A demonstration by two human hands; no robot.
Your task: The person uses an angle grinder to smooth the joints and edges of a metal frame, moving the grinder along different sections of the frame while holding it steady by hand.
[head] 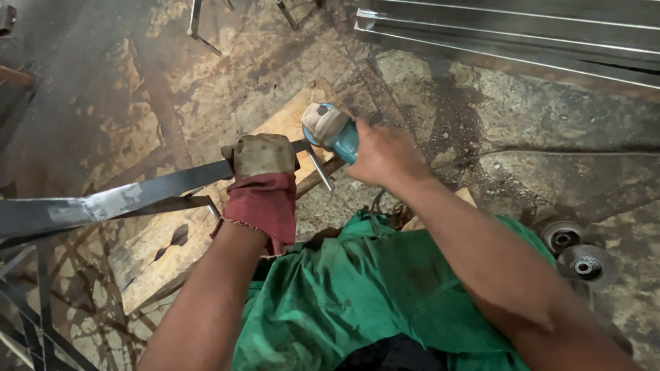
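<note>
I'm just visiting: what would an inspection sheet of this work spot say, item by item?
Surface: stained, cracked concrete floor with a worn wooden board laid on it.
Job's things: flat grey steel bar over the board; blue angle grinder at its end.
Clutter: two round grinding discs on the floor.
Grippers: left hand, in a tan and red glove, grips the bar; bare right hand holds the grinder.
Cables: thin cord across the floor.
Surroundings: long steel sections stacked at the top; metal frame lower left.
</note>
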